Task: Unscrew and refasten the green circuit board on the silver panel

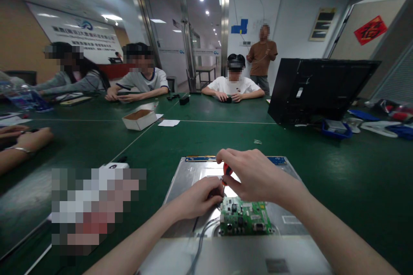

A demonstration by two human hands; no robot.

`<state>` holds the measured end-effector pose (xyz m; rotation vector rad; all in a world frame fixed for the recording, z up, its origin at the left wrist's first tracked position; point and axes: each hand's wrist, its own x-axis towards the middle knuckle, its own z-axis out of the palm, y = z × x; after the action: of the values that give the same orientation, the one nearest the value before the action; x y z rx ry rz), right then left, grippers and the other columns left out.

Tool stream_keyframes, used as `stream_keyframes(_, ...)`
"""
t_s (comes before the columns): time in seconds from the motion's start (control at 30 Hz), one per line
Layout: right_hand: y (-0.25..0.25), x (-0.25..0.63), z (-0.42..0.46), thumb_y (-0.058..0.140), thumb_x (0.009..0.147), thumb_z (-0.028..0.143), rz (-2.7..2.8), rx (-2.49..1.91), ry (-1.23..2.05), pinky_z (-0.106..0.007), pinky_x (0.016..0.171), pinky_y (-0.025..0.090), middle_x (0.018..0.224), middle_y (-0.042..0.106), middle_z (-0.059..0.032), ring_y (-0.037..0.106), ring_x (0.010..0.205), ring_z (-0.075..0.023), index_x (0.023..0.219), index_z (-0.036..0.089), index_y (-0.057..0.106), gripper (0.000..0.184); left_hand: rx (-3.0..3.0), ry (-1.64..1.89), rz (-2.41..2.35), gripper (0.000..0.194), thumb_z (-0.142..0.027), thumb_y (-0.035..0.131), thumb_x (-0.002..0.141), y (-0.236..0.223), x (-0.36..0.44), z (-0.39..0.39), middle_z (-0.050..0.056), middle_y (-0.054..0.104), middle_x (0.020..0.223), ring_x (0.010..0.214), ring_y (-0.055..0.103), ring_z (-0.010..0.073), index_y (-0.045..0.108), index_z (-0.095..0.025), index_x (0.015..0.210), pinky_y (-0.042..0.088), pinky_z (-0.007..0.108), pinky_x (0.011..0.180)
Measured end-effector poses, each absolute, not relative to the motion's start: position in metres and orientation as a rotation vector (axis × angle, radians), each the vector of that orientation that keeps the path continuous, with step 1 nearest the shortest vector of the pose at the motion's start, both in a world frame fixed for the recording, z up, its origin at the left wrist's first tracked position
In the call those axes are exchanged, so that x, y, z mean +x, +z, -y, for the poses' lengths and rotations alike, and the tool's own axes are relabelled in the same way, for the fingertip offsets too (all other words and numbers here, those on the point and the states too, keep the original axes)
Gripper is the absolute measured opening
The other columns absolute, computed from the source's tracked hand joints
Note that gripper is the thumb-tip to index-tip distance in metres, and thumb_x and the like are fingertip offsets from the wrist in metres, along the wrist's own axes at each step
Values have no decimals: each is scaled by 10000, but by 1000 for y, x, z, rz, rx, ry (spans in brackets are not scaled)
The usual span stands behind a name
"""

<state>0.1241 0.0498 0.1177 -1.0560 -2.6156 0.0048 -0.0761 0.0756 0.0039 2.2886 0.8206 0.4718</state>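
A silver metal panel (190, 176) lies flat on the green table (338, 172) in front of me, with a small green circuit board (247, 219) mounted on it. My right hand (254, 174) is closed round a red-and-black screwdriver handle (227, 170), held upright above the board's top left corner. My left hand (200, 197) is curled beside it, fingers pinched near the screwdriver's lower part. Grey cables (201, 234) run from the board toward me.
A black monitor (318, 88) stands at the right. A white open box (140, 118) and paper (168, 123) lie mid-table. Several people sit along the far and left sides; another person's arms (19, 142) rest at left. A white device (113, 166) lies near a blurred patch.
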Motion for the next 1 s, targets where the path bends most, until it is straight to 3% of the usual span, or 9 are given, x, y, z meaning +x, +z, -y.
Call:
stream_keyframes(0.77, 116, 125, -54, 566, 852, 267, 2602, -1110, 1, -266, 502, 210, 856, 675, -6, 571, 631, -138, 1000, 200, 486, 181, 2302, 458, -845, 49, -133, 520, 844, 11, -75, -73, 17, 570, 817, 730, 518, 176, 531, -177, 864, 406, 281, 663)
stream_keyframes(1.0, 117, 125, -51, 528, 805, 201, 2612, -1055, 45, -267, 513, 222, 895, 662, -33, 559, 647, -138, 1036, 181, 488, 235, 2294, 450, -822, 71, -134, 521, 851, 6, -76, -76, 34, 592, 863, 768, 527, 187, 550, -167, 907, 411, 296, 693)
